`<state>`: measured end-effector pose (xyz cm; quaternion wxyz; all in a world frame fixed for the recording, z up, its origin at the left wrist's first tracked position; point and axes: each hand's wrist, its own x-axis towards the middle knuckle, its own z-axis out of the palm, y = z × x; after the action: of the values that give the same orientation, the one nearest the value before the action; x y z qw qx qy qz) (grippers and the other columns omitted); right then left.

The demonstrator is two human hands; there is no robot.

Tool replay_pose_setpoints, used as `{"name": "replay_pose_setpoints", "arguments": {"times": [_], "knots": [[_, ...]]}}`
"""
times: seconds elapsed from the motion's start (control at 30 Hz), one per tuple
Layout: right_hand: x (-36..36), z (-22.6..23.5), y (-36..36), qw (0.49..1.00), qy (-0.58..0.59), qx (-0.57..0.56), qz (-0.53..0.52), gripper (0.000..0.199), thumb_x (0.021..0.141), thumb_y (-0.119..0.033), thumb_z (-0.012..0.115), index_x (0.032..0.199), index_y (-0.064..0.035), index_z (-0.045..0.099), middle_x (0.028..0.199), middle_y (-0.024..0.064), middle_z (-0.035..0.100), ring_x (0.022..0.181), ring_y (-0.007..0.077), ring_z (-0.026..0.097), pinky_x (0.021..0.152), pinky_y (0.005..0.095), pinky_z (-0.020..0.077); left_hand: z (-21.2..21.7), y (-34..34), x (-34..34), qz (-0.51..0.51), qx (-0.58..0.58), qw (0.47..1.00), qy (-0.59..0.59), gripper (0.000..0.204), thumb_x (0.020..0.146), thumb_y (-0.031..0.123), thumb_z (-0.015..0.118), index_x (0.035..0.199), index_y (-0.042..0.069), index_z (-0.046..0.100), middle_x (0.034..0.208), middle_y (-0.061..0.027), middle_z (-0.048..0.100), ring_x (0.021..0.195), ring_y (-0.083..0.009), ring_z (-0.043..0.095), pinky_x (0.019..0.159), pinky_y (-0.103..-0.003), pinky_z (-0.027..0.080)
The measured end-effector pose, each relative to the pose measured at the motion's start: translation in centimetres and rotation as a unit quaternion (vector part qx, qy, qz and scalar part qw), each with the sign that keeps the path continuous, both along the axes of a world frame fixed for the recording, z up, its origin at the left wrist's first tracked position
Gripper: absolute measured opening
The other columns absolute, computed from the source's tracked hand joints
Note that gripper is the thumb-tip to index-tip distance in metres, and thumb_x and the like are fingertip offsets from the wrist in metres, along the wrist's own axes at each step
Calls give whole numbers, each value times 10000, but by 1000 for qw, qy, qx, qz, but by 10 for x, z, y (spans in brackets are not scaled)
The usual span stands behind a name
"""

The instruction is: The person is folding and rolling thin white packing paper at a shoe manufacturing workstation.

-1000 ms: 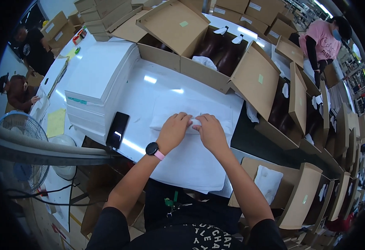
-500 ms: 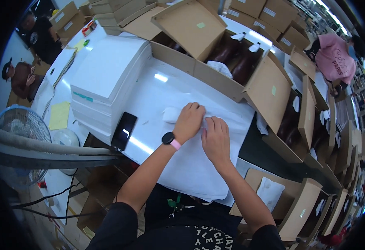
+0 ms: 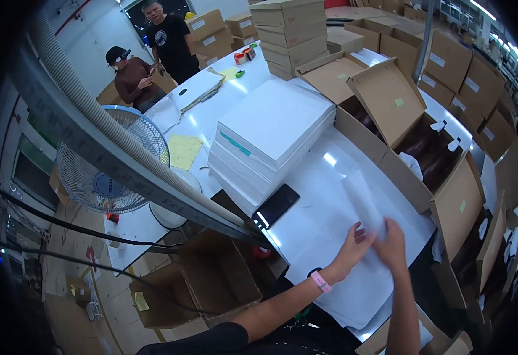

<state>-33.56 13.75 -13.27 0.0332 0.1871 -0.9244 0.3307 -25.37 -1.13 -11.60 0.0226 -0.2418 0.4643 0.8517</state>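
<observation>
White paper [image 3: 359,296] lies on the tabletop [image 3: 315,183] in the lower right of the frame, the left hand [image 3: 354,248] and right hand [image 3: 391,245] close together over it, fingers loosely curled; blur leaves me unable to tell whether either pinches a sheet. Light fingertips and even pressure, with one hand steadying the layers, should best prevent creases or slipping.

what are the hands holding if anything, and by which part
It cannot be told: the left hand and blurred right hand are close together over the white paper, but no clear grip on it shows.
</observation>
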Motion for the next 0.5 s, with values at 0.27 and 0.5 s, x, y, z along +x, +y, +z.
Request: {"name": "replay_pose_setpoints", "arguments": {"times": [0.27, 0.5], "knots": [[146, 89, 8, 918, -308, -250, 11, 527, 995, -98, 843, 1466, 41, 651, 1260, 178, 784, 1134, 267, 776, 1063, 414, 593, 16, -34, 50, -255, 130, 953, 97, 661, 1094, 322, 801, 1597, -15, 535, 1635, -118, 620, 1428, -244, 649, 1196, -419, 564], [186, 114, 45, 989, 125, -36, 76, 736, 829, 38, 900, 1502, -151, 670, 1485, 189, 668, 1528, 411, 567, 1240, 667, 462, 47, -32, 39, -233, 386, 884, -127, 412, 1109, 296, 777, 1359, 12, 615, 1389, -181, 720, 1311, -317, 740, 1128, -482, 656]]}}
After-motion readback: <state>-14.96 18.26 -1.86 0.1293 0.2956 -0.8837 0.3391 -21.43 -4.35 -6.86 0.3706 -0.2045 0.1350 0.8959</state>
